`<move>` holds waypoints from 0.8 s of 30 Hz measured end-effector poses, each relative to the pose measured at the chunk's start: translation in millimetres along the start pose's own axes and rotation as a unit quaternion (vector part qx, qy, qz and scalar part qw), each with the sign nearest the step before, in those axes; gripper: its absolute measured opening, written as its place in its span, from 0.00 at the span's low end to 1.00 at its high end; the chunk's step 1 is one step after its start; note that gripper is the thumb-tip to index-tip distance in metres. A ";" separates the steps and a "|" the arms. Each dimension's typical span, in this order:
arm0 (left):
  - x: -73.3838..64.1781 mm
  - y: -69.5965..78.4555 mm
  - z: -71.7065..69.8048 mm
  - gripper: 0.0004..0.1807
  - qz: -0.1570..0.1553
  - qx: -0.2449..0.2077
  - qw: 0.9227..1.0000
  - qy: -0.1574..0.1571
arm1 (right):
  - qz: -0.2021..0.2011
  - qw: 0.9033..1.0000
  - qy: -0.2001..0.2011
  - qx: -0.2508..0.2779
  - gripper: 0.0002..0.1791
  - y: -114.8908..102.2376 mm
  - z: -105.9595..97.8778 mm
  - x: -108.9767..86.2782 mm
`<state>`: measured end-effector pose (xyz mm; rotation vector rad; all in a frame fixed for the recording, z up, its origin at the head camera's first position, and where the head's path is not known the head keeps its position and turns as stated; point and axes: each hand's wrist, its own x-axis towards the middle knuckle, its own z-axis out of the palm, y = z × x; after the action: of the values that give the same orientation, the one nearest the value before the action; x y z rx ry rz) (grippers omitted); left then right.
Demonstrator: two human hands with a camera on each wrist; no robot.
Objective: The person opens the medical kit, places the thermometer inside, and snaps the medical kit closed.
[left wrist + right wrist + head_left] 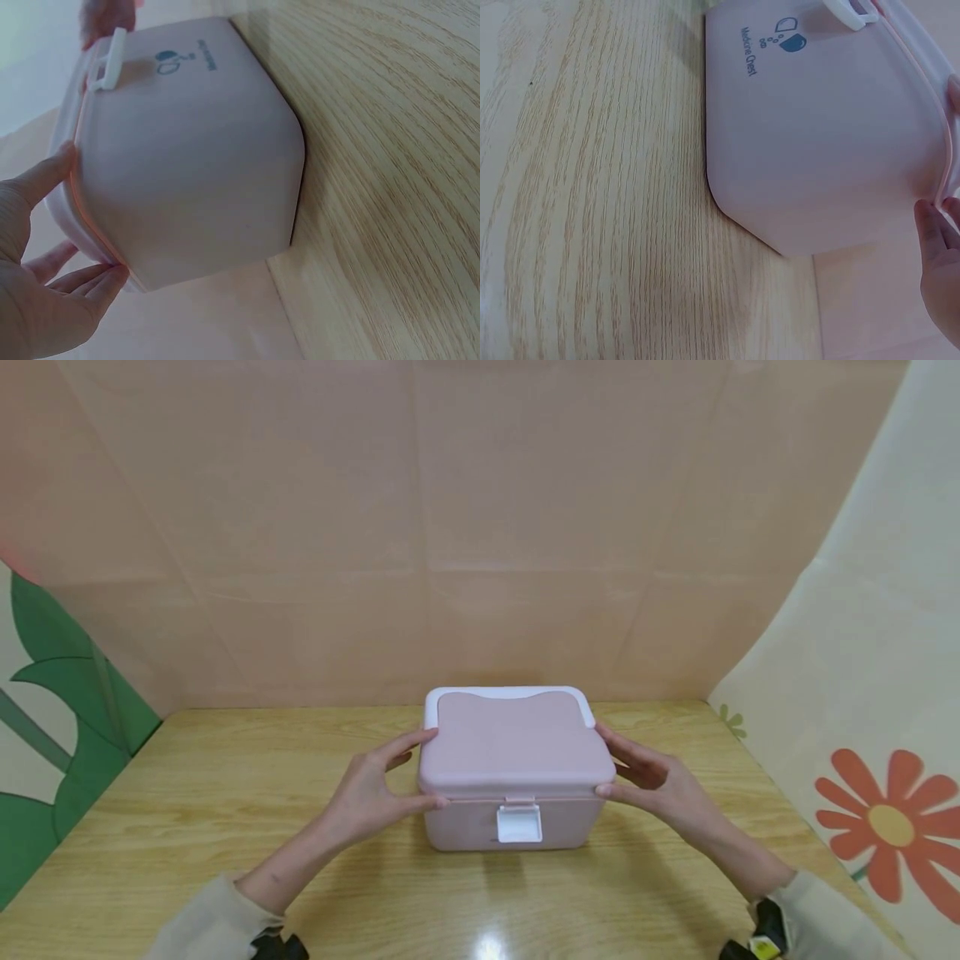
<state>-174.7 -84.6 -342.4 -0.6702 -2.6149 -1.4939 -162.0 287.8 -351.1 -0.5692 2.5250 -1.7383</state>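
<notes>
A pink medicine chest (465, 827) with a white-trimmed lid (517, 743) stands on the table in the head view. My left hand (369, 792) grips the lid at its left end, thumb at the front corner and fingers along the side. At the opposite end, my right hand (669, 783) holds the lid the same way. On the front, the white latch (112, 60) tilts out from the wall in the left wrist view. Words and a capsule print (791, 43) mark the front in the right wrist view. The lid sits on the body, its inside hidden.
The chest rests on a wood-grain table (360, 893) near its back edge. Behind rises a plain pinkish cloth backdrop (420, 527). A leaf-patterned cloth (67, 693) hangs at the left, a flower-patterned one (862, 652) at the right.
</notes>
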 end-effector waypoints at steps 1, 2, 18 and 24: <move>0.0 -0.1 0.1 0.42 0.002 0.000 1.000 0.000 | 0.003 1.000 0.000 -0.001 0.38 -0.2 -0.1 -0.3; 0.0 -0.2 0.2 0.42 0.002 0.001 1.000 0.000 | 0.004 1.000 0.000 -0.002 0.38 -0.3 -0.2 -0.4; -0.5 4.7 3.7 0.42 -0.021 -0.023 1.000 0.001 | 0.004 1.000 -0.005 -0.003 0.38 0.0 1.8 -2.5; -0.2 4.8 5.6 0.42 0.000 -0.026 1.000 0.000 | -0.027 0.999 0.008 -0.033 0.38 -3.8 5.0 -2.4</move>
<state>-171.7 -77.9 -341.5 -0.6744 -2.5843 -1.5677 -157.6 282.8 -350.0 -0.6346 2.6092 -1.6879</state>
